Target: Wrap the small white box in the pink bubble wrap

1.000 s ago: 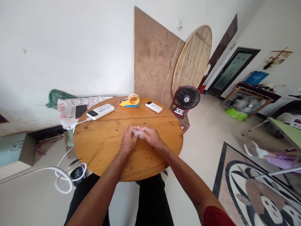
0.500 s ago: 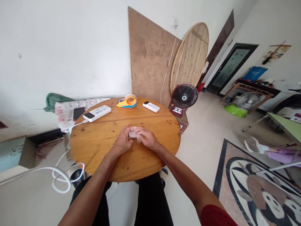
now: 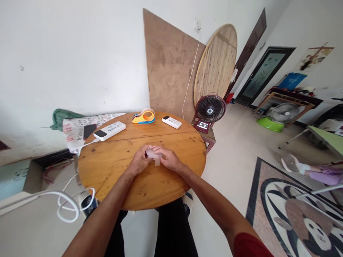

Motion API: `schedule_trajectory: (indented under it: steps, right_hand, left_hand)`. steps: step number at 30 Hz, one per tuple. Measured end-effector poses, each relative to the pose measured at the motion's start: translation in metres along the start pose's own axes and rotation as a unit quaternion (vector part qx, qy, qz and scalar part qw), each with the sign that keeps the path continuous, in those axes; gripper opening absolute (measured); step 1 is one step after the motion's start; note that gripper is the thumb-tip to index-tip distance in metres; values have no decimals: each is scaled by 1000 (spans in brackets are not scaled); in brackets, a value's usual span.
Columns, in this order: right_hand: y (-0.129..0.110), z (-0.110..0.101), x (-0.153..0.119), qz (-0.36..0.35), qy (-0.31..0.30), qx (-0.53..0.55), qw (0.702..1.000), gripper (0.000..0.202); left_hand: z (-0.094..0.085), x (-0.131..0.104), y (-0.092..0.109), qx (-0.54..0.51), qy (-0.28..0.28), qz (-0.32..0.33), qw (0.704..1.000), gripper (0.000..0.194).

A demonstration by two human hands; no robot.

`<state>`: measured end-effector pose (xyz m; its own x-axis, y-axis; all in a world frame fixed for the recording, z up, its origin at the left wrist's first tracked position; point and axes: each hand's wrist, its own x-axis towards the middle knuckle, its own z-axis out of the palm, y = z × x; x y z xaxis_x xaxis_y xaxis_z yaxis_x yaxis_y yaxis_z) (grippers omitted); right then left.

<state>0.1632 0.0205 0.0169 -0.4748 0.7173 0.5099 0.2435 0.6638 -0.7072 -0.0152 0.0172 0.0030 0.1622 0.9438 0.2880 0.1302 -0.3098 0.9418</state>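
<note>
The left hand [image 3: 139, 161] and the right hand [image 3: 170, 159] are close together above the round wooden table [image 3: 107, 171], with bent fingers, and between their fingertips they pinch a small pale object [image 3: 153, 154]. The fingers cover part of this object, so I cannot tell exactly what it is. From its lower side, a short whitish strip [image 3: 157, 162] hangs down between the two hands. Straight beyond the hands, near the far edge, stands an orange and blue tape dispenser [image 3: 144, 120]. Beyond the right hand and a little to its right lies a small white device [image 3: 172, 122] with a dark end. Farther to the left of the left hand is a larger white device [image 3: 110, 131], with a white cable [image 3: 88, 143] at its near end. Just past it, a dark phone [image 3: 89, 131] lies on a printed sack [image 3: 72, 132]. Well to the right, beyond the right hand, stands a dark red fan [image 3: 210, 110].
</note>
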Motion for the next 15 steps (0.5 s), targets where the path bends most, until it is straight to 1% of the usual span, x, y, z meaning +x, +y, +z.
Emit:
schedule_trajectory:
  steps: [2,3,5,7,8,10,13,14,15]
  right_hand:
    - [-2,-7,8,81,16,61,995,18]
    - [-3,-10,13,121,11,94,988,19]
    - [-3,-18,21,181,-28,165,969,27]
    - [-1,-22,27,209,-74,228,948,41]
    - [2,-22,28,217,-86,247,940,47]
    - [9,-19,29,235,-77,255,935,51]
    - [20,-11,29,254,-40,272,927,47]
    - [22,-9,29,256,-31,285,923,48]
    - [23,-7,29,258,-25,297,919,49]
  left_hand:
    - [-1,3,9,-16,1,-49,999,40]
    - [-2,5,13,-16,-3,-81,997,38]
    - [-3,11,18,-22,-4,-146,989,39]
    - [-4,16,20,-33,-5,-200,979,42]
    - [-4,18,20,-33,-8,-216,976,44]
    - [-4,20,19,4,-8,-211,978,44]
    - [-6,17,18,144,37,-132,980,46]
    - [-6,16,18,176,51,-102,978,47]
    - [-7,15,18,179,51,-79,979,48]
